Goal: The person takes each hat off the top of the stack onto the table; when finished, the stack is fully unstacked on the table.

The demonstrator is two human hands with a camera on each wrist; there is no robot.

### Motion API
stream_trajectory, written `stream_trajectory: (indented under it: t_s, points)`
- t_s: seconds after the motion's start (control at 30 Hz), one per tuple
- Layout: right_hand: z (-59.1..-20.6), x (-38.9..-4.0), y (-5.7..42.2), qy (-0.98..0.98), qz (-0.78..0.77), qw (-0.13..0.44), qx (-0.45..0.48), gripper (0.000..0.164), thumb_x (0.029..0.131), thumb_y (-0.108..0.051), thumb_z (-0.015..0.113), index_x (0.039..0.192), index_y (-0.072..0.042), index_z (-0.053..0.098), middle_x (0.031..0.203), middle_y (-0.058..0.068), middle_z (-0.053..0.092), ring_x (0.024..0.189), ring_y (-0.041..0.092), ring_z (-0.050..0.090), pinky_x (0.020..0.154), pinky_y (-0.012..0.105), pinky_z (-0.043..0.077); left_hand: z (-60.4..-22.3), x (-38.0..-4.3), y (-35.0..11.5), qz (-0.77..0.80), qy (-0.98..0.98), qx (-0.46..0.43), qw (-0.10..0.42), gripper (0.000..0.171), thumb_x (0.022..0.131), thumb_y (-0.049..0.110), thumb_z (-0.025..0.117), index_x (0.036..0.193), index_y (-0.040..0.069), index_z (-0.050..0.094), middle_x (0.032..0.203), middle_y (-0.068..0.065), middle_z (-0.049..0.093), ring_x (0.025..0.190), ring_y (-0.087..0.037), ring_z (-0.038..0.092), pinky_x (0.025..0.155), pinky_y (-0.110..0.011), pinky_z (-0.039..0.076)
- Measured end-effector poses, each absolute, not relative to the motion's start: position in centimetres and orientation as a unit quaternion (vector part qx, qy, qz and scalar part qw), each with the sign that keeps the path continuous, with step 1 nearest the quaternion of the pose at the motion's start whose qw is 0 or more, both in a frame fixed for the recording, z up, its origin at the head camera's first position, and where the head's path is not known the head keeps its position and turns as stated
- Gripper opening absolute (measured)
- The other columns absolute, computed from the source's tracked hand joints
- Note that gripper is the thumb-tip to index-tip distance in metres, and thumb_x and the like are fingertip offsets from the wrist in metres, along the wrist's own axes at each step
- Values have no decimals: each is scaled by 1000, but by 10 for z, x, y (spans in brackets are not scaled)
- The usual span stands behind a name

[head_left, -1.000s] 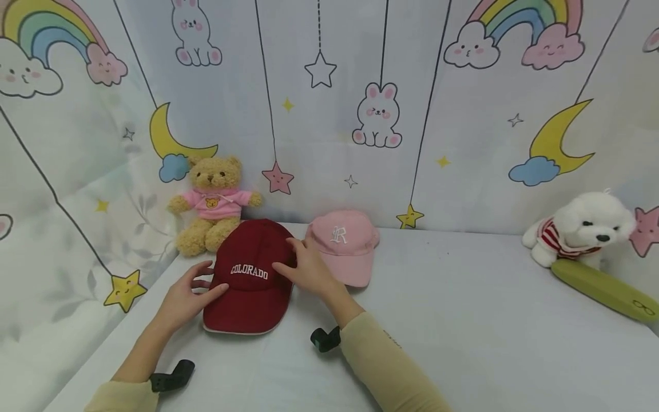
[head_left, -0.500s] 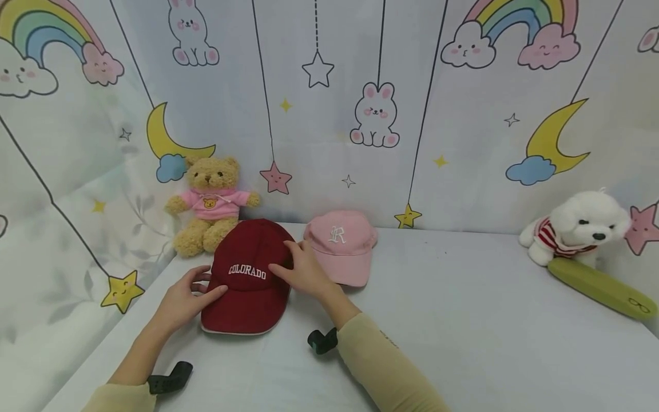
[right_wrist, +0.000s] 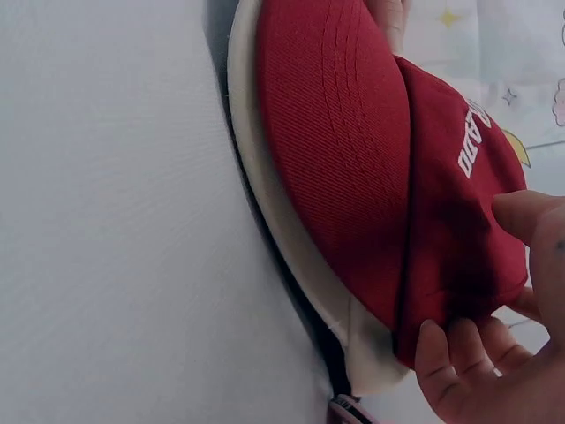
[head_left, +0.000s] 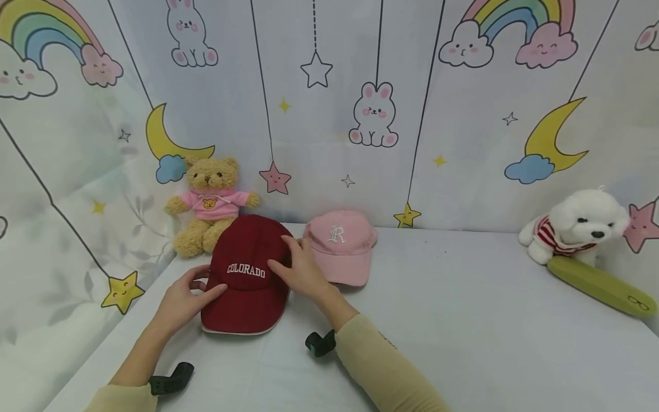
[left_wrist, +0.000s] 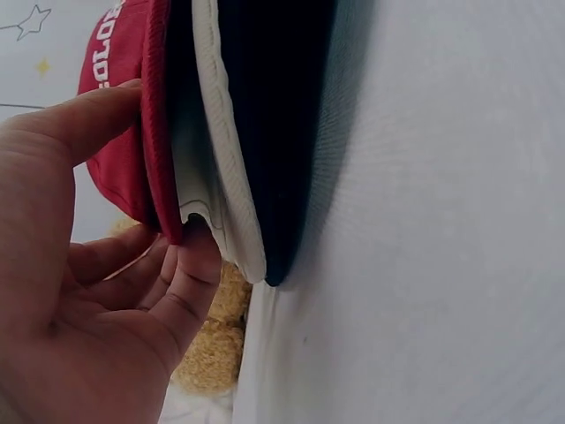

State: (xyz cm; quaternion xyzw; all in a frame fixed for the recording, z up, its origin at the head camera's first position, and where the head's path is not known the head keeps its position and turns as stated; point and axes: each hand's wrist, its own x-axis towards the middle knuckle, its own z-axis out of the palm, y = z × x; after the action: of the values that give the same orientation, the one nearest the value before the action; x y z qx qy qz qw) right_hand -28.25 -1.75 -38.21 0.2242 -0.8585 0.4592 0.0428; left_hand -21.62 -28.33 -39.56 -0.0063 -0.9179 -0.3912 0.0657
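A red baseball cap (head_left: 247, 252) with COLORADO lettering sits on top of a cream cap (left_wrist: 231, 146), and a dark navy cap (left_wrist: 282, 132) lies lowest on the table. My left hand (head_left: 180, 300) grips the red cap's left side, thumb on the front near the brim, with a fingertip reaching between the red and cream caps in the left wrist view. On the opposite side, my right hand (head_left: 307, 272) holds the same cap, its thumb beside the lettering and its other fingers along the lower edge, as the right wrist view shows. The head view hides the two lower caps.
A pink cap (head_left: 340, 243) lies just right of the stack. Behind stands a teddy bear (head_left: 212, 197) in a pink hoodie. At the far right are a white plush dog (head_left: 582, 220) and a long green case (head_left: 599, 286). A printed curtain (head_left: 319, 131) closes the back.
The red cap's crown has risen very slightly in the head view. Both hands keep nearly the same places on it, and the camera has shifted a little.
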Motion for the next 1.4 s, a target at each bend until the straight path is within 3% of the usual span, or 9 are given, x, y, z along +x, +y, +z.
stream_trajectory:
  t_s: [0.57, 1.1, 1.4]
  points:
    - [-374, -284, -17, -829, 492, 83, 252, 66, 97, -27, 70, 152, -10, 40, 134, 11, 41, 117, 22, 53, 98, 32, 49, -389, -213, -274, -404, -908, 3, 114, 75, 93, 43, 72, 148, 0, 43, 120, -18, 59, 102, -27, 53, 65, -27, 50]
    - [-363, -281, -13, -826, 482, 104, 274, 64, 97, -25, 70, 152, -9, 41, 133, 11, 41, 116, 21, 51, 97, 31, 49, -385, -212, -269, -414, -900, 3, 137, 76, 93, 41, 73, 149, 2, 42, 131, -20, 56, 104, -27, 51, 63, -25, 51]
    - [-356, -282, -7, -828, 463, 136, 286, 62, 96, -24, 69, 150, -5, 43, 127, 14, 43, 111, 22, 50, 95, 34, 48, -383, -213, -262, -413, -897, -11, 153, 74, 93, 39, 74, 148, 1, 43, 129, -19, 57, 101, -26, 52, 61, -25, 51]
